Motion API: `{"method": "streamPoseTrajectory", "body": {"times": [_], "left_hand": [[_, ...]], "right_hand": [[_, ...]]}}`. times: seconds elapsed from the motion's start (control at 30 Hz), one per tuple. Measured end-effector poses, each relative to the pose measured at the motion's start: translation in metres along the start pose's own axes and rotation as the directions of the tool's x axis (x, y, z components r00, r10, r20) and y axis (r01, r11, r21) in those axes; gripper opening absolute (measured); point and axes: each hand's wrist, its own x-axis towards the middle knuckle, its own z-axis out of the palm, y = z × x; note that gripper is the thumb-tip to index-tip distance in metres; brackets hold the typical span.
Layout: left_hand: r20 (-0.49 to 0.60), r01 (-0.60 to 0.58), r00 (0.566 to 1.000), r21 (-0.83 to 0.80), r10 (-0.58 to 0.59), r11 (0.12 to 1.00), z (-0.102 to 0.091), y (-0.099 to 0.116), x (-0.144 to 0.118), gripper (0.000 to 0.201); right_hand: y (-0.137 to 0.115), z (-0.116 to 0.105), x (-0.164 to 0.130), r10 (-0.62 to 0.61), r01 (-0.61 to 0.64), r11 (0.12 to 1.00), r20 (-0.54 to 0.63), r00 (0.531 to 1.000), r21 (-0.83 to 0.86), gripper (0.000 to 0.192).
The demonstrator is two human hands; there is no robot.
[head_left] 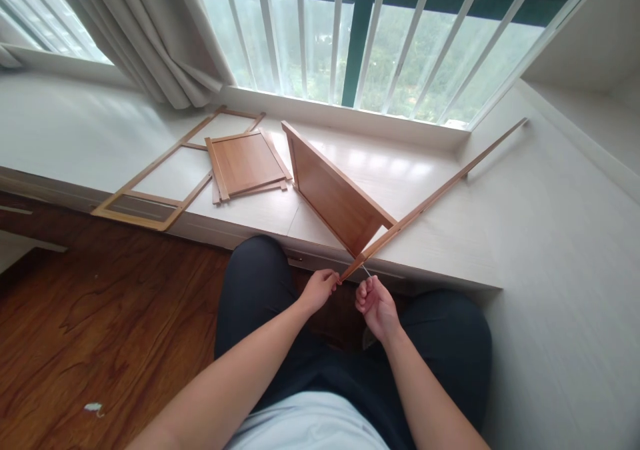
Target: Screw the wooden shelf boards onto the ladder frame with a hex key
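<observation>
A long thin wooden rail (450, 180) runs from the back right down to my hands, joined to an upright-tilted wooden panel (333, 197) that rests on the white window ledge (65, 130). My left hand (319, 290) pinches the near end of the rail. My right hand (374, 302) is closed around a small thin metal tool (367, 271) whose tip points up at the rail's end, just under the panel's corner. Both hands hover over my lap, above my dark trousers.
A flat wooden panel (247, 163) lies on an open wooden frame (165, 170) at the ledge's left. Curtains (150, 37) hang at the back left before a barred window (360, 37). Wooden floor (100, 330) lies to the left, with a small scrap (93, 408) on it.
</observation>
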Motion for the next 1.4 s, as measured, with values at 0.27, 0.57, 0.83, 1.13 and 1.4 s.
{"method": "streamPoseTrajectory", "body": {"times": [0.27, 0.57, 0.83, 1.13, 1.4], "left_hand": [[0.019, -0.048, 0.999, 0.150, 0.046, 0.988, 0.003, -0.007, -0.002, 0.031], [0.119, -0.124, 0.989, 0.382, 0.084, 0.916, 0.006, -0.011, -0.008, 0.030], [0.234, -0.161, 0.972, 0.564, 0.030, 0.810, 0.008, -0.015, -0.009, 0.030], [0.271, -0.156, 0.962, 0.653, -0.036, 0.741, 0.008, -0.018, -0.009, 0.028], [0.284, -0.167, 0.958, 0.675, -0.044, 0.718, 0.007, -0.017, -0.010, 0.028]], "right_hand": [[0.003, -0.001, 0.001, -0.140, 0.133, 0.985, -0.056, 0.989, -0.111, 0.036], [0.005, -0.002, 0.000, -0.217, 0.190, 0.958, -0.112, 0.970, -0.212, 0.038], [0.011, -0.009, 0.004, -0.298, 0.243, 0.921, -0.148, 0.943, -0.303, 0.037], [0.013, -0.012, 0.005, -0.421, 0.317, 0.854, -0.191, 0.887, -0.412, 0.041], [0.015, -0.013, 0.004, -0.449, 0.326, 0.830, -0.197, 0.872, -0.452, 0.040]]}}
